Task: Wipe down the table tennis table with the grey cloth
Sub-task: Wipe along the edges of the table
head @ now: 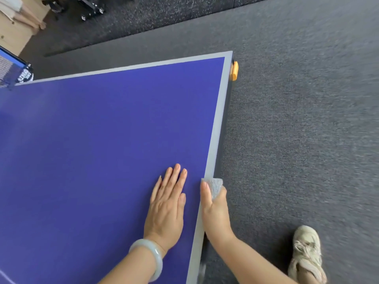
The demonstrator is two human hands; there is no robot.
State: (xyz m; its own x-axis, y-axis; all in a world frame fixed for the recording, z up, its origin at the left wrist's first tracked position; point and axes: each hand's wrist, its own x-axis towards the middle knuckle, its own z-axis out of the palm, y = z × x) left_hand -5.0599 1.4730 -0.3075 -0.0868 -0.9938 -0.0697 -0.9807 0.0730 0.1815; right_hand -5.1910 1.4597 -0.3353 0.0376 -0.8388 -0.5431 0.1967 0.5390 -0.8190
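Nearest: one pale, worn lace-up shoe (306,253) on the grey carpet (297,130), right of the table. One pale green-white stone bangle (151,261) on the left wrist.

Left hand (167,199): flat, palm down on the playing surface, fingers straight and close together, holding nothing.

Right hand (215,210): at the table's right edge, thumb on top near the border, fingers curled down over the side. It grips the small grey textured cloth (215,186). One cloth only, bunched, a rounded corner poking out past the thumb, lying over the grey border strip and the edge.

Blue table tennis table with a grey border (92,150): two edges in view, right and far, meeting at one corner. The surface beyond the hands is bare blue up to that corner.

One orange plastic bracket (234,71) on the side just below the far corner. Blue-framed net (8,72) at far left, partly cut off.

Wide open carpet to the right of the table. Beyond it, dark speckled rubber matting (164,15) with black wheeled frames (90,7).
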